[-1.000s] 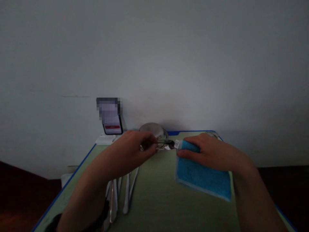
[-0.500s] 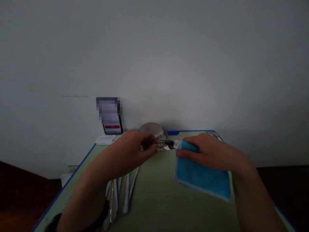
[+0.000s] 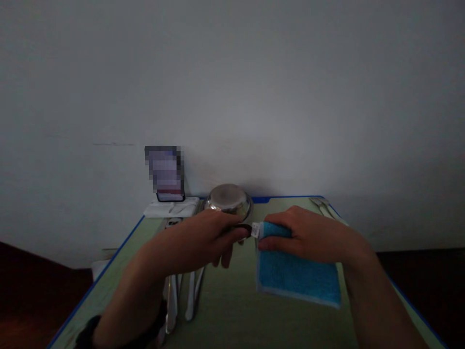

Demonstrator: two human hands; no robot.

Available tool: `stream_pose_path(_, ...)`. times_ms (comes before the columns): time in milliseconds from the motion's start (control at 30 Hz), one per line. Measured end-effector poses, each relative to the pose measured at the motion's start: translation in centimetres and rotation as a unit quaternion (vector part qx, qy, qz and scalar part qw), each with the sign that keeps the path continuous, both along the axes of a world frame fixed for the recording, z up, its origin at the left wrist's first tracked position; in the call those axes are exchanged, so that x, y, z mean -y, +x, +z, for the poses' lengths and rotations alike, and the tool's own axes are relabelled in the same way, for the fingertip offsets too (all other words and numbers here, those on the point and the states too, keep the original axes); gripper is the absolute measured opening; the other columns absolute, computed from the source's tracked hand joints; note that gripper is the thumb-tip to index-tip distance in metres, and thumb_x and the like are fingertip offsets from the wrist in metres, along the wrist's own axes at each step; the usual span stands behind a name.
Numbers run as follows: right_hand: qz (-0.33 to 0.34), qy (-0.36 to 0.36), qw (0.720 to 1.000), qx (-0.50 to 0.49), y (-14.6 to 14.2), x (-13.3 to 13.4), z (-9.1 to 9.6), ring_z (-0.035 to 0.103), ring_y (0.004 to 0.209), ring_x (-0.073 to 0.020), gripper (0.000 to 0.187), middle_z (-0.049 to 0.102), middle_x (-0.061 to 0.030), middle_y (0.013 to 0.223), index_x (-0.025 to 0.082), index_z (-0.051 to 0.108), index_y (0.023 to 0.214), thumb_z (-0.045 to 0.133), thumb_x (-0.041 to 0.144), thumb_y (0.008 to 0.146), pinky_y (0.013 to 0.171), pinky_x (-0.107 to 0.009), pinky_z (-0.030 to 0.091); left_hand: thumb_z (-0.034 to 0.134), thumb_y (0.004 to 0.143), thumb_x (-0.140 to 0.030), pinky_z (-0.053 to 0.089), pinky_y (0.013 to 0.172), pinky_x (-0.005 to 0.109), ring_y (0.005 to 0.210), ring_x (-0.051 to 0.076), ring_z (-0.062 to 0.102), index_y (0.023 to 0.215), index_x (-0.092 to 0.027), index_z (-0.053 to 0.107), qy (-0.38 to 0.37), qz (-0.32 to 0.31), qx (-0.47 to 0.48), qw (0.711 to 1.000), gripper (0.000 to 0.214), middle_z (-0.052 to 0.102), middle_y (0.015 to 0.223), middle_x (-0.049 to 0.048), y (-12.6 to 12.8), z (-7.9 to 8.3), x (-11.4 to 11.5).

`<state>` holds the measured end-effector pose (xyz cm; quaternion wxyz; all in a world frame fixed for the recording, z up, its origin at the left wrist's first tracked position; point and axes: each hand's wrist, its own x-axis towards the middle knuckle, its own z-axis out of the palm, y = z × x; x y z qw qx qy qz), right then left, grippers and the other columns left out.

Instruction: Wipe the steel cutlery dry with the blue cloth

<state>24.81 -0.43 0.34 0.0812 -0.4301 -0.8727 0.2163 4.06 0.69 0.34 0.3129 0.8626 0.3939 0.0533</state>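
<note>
My right hand (image 3: 308, 232) is closed on a blue cloth (image 3: 298, 276) with a pale edge and a small white tag. The cloth is folded at its upper edge, and its lower part hangs open over the table. My left hand (image 3: 214, 235) pinches a shiny piece of metal cutlery (image 3: 246, 227) just left of the cloth. Most of that piece is covered by fingers and cloth, so its exact kind cannot be made out. Both hands are above the table, almost touching.
An upturned metal bowl (image 3: 228, 198) stands at the back by the wall. Left of it, a phone (image 3: 170, 174) leans upright behind a white object (image 3: 156, 209). Several cutlery handles (image 3: 191, 303) lie under my left forearm. More cutlery (image 3: 321, 206) lies at the back right of the green table (image 3: 232, 315).
Both hands have come slightly lower and nearer; the cloth has shifted left with my right hand. My left hand now covers more of the cutlery. More of the metal bowl shows.
</note>
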Motion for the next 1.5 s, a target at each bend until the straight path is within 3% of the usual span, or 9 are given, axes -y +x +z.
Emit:
stream_pose_path(133,0.006,-0.044,0.999,-0.024,0.4,0.0,0.0,0.056,0.071,-0.0139,0.035,0.062,-0.0013,0.078,0.019,0.058,0.084,0.042,0.05,0.081,0.06,-0.024,0.037,0.028,0.09,-0.036,0.042,0.051,0.019,0.049,0.01,0.055,0.08,-0.018,0.054,-0.026,0.004,0.01,1.0,0.033,0.061,0.057,-0.0026,-0.7,-0.1,-0.3)
stream_pose_path(367,-0.018,-0.023,0.999,-0.043,1.1,0.0,-0.2,0.056,0.075,-0.0145,0.033,0.062,-0.0002,0.086,0.022,0.057,0.094,0.048,0.049,0.077,0.064,-0.025,0.039,0.032,0.089,-0.032,0.039,0.058,0.02,0.059,0.01,0.055,0.09,-0.02,0.059,0.094,0.026,0.015,0.995,0.03,0.06,0.064,-0.003,-0.9,0.1,-0.3)
stream_pose_path(467,-0.059,0.028,0.997,-0.028,1.0,-0.1,-0.6,0.056,0.079,-0.016,0.033,0.062,-0.0007,0.09,0.023,0.055,0.1,0.051,0.046,0.076,0.067,-0.027,0.04,0.035,0.088,-0.038,0.039,0.059,0.021,0.065,0.012,0.056,0.093,-0.022,0.059,0.115,0.032,0.025,0.993,0.029,0.063,0.075,-0.0018,-0.7,0.2,-0.1)
stream_pose_path(567,-0.099,0.132,0.986,-0.012,0.5,-0.2,-1.0,0.054,0.083,-0.0169,0.023,0.061,-0.0015,0.093,0.023,0.055,0.099,0.051,0.034,0.079,0.073,-0.029,0.039,0.034,0.087,-0.041,0.04,0.063,0.023,0.072,0.014,0.057,0.094,-0.021,0.059,0.133,0.047,0.036,0.989,0.033,0.064,0.082,-0.0001,-0.5,0.4,0.1)
stream_pose_path(733,-0.081,0.221,0.972,0.012,0.1,-0.3,-1.1,0.051,0.088,-0.0183,0.02,0.058,-0.0035,0.092,0.019,0.057,0.096,0.055,0.026,0.077,0.078,-0.031,0.039,0.036,0.085,-0.044,0.04,0.059,0.022,0.067,0.014,0.055,0.095,-0.02,0.059,0.143,0.057,0.023,0.988,0.035,0.063,0.078,0.0004,-0.4,0.4,0.2)
stream_pose_path(1000,-0.049,0.165,0.985,0.011,-0.5,0.0,-1.1,0.055,0.076,-0.0148,0.018,0.062,-0.0011,0.086,0.024,0.062,0.092,0.056,0.029,0.076,0.068,-0.027,0.039,0.045,0.079,-0.049,0.035,0.053,0.021,0.058,0.011,0.051,0.091,-0.019,0.06,0.127,0.031,0.005,0.991,0.035,0.057,0.067,-0.0015,-0.8,0.0,-0.1)
stream_pose_path(1133,-0.054,0.133,0.99,0.009,-0.4,0.1,-0.9,0.057,0.079,-0.0165,0.024,0.064,-0.0018,0.088,0.025,0.061,0.095,0.05,0.04,0.079,0.07,-0.028,0.039,0.036,0.086,-0.044,0.036,0.056,0.023,0.062,0.012,0.053,0.089,-0.019,0.06,0.133,0.024,-0.003,0.991,0.035,0.059,0.071,0.0,-0.5,0.0,-0.2)
stream_pose_path(1300,-0.066,0.097,0.993,-0.005,0.0,0.4,-0.7,0.058,0.073,-0.0162,0.033,0.065,-0.0023,0.084,0.023,0.06,0.089,0.042,0.05,0.08,0.066,-0.027,0.038,0.026,0.091,-0.039,0.038,0.06,0.023,0.066,0.013,0.055,0.098,-0.02,0.053,0.141,0.071,0.031,0.987,0.034,0.059,0.072,-0.0005,-0.2,0.2,-0.1)
stream_pose_path(1500,-0.057,0.079,0.995,-0.014,0.2,0.5,-0.5,0.057,0.069,-0.0146,0.033,0.064,-0.0011,0.079,0.024,0.058,0.087,0.041,0.051,0.081,0.062,-0.026,0.036,0.041,0.085,-0.043,0.04,0.062,0.024,0.07,0.014,0.058,0.104,-0.022,0.052,0.128,0.056,0.013,0.99,0.031,0.063,0.08,0.0005,-0.7,0.0,0.0)
